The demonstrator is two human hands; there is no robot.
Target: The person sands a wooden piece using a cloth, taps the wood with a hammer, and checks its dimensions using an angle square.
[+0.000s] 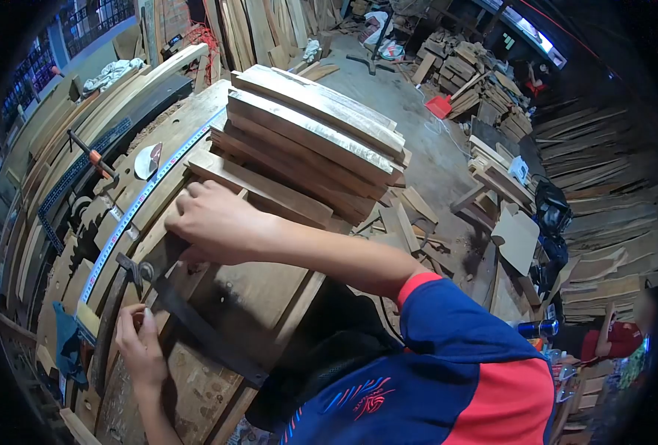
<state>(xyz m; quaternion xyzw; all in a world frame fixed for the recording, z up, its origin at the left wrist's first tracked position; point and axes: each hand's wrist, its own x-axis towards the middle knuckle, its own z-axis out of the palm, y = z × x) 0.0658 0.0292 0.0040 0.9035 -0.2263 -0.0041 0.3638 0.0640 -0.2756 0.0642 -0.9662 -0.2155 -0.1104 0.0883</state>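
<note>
Broadly, we have planks (596,204) spread across the far right side of the shop as the biggest thing in sight. Next comes our bench (199,397), worn and blotched, running up the left half of the view. At its upper end we see a thick stack (307,141) of timbers, pale on top and dark brown along the sides. Beyond, on the floor, sits a heap (462,70) of offcuts, and a person (622,337) in red is partly visible at the right edge.

Under our right forearm lies a broad panel (258,297). A board (262,189) lies along the near side of the stack, and our right hand (210,219) is at its left end, fingers bent downward; they hide what they may grip, so we cannot tell whether they hold it. A dark bar (203,322) slants between our two hands. Our left hand (142,345) is loosely curled just beside a dark rod (109,334), thumb near the first finger; whether it pinches anything we cannot tell.

Past both hands a thin tape (140,199) stretches along the bench, with a blue cloth (68,345) near its lower end and an orange-handled clamp (95,157) farther left. Smaller are a red dustpan (439,107) and a blue can (537,328).
</note>
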